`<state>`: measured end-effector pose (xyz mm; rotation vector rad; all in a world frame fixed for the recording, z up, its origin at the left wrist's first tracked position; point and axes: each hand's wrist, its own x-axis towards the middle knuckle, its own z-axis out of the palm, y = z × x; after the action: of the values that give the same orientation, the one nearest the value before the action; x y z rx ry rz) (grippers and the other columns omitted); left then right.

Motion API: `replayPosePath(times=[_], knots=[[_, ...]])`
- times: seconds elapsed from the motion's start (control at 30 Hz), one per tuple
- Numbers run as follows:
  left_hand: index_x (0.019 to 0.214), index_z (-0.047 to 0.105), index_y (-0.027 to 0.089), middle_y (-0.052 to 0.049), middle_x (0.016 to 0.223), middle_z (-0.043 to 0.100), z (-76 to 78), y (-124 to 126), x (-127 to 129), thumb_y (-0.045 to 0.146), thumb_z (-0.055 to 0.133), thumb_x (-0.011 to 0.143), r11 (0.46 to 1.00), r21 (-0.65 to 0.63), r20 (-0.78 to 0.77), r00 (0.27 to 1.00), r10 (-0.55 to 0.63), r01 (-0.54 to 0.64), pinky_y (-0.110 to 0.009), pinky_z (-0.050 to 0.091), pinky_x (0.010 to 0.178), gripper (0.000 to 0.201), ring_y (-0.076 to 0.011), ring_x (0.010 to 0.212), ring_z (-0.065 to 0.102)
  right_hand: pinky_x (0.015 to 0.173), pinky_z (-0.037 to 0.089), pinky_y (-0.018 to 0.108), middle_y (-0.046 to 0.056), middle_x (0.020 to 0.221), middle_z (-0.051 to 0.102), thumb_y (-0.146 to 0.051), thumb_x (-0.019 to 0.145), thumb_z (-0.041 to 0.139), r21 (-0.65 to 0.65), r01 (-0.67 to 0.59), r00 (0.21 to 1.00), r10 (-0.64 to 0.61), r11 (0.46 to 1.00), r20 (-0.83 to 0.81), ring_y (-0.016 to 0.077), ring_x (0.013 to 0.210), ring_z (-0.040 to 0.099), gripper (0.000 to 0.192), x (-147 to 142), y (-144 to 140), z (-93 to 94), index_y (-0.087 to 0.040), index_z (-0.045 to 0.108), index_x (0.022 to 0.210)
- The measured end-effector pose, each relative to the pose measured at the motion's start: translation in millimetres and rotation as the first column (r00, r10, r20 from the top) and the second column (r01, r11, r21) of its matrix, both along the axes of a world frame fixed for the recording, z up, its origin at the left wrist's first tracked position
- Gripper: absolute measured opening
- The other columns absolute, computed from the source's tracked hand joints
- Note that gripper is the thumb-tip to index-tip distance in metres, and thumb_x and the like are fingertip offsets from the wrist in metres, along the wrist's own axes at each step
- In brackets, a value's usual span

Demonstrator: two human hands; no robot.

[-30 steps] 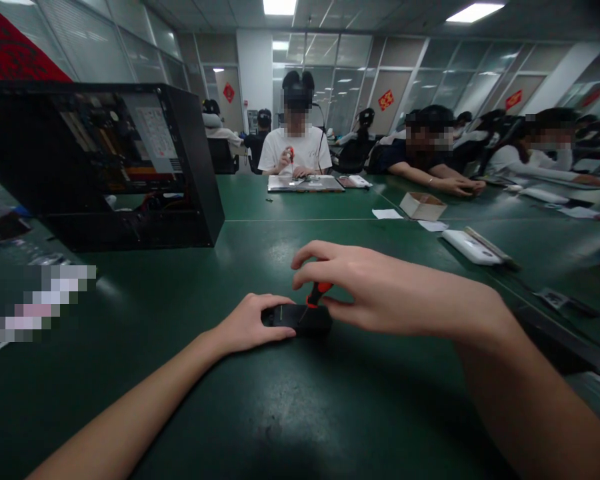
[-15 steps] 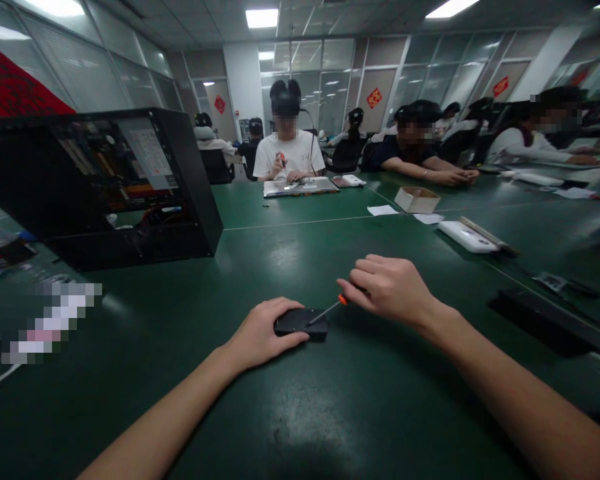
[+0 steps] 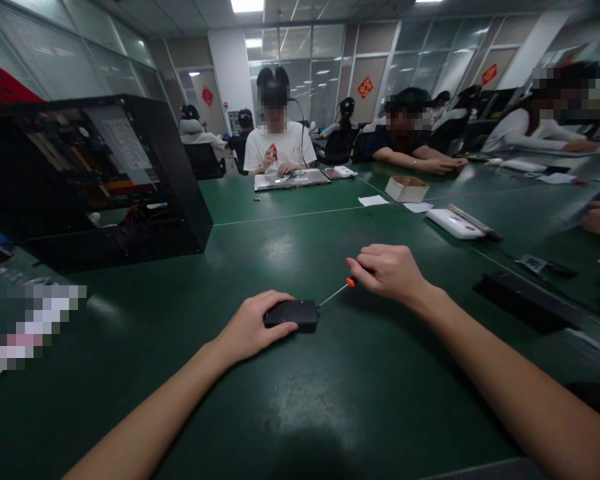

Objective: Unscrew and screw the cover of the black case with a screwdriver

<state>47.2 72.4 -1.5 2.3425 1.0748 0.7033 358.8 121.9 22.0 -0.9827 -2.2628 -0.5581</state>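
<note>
A small black rectangular box (image 3: 296, 313) lies on the green table (image 3: 290, 393) in front of me. My left hand (image 3: 259, 321) grips its left end, thumb along the near side and fingers over the far side. My right hand (image 3: 391, 268) is closed around the handle of a screwdriver (image 3: 334, 294), whose orange collar shows below the fist. The thin shaft slants down to the left, and its tip is at the right end of the box. Whether the tip touches a screw or an edge there I cannot tell.
An open black computer case (image 3: 175, 180) stands at the left. Toward the right are a white device (image 3: 455, 223), a small open carton (image 3: 407, 189) and a long black piece (image 3: 523, 302). Across the table, a person in a white shirt (image 3: 280, 143) works on a flat panel (image 3: 293, 180).
The screwdriver tip has gone from the top face of the box to its right end. The whole view has shifted slightly, with both hands keeping their grips.
</note>
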Motion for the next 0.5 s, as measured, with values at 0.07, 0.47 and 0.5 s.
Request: replayPosePath(times=[0.07,0.47,0.5], knots=[[0.119,0.065,0.022,-0.007,0.115,0.071,0.5,0,0,0.037,0.072,0.089,1.000,0.001,0.001,1.000,-0.003,0.003,-0.036,0.049,0.091,0.035,-0.0244,0.103,0.067,0.056,0.026,0.029,0.003,0.056,0.056,-0.036,0.102,0.043,-0.046,0.004,1.000,-0.005,0.999,-0.007,0.0115,0.054,0.047,0.054,-4,-1,-2.7,-0.016,0.061,0.056],[0.124,0.060,0.022,-0.007,0.119,0.068,0.1,-1,0,0.035,0.070,0.091,0.999,-0.001,0.020,0.999,-0.032,0.032,-0.035,0.048,0.093,0.036,-0.0250,0.107,0.065,0.062,0.030,0.028,0.005,0.071,0.067,-0.049,0.106,0.031,-0.646,-0.075,0.979,0.179,0.760,0.097,0.0146,0.062,0.055,0.056,-27,4,-28.4,-0.017,0.067,0.077],[0.124,0.060,0.022,-0.007,0.119,0.068,-0.2,-1,0,0.035,0.070,0.092,0.999,-0.003,0.022,0.999,-0.034,0.035,-0.035,0.047,0.093,0.036,-0.0249,0.107,0.064,0.062,0.031,0.027,0.005,0.072,0.067,-0.051,0.105,0.034,-0.648,-0.096,0.974,0.206,0.755,0.095,0.0150,0.063,0.056,0.054,-27,3,-28.3,-0.018,0.067,0.080]])
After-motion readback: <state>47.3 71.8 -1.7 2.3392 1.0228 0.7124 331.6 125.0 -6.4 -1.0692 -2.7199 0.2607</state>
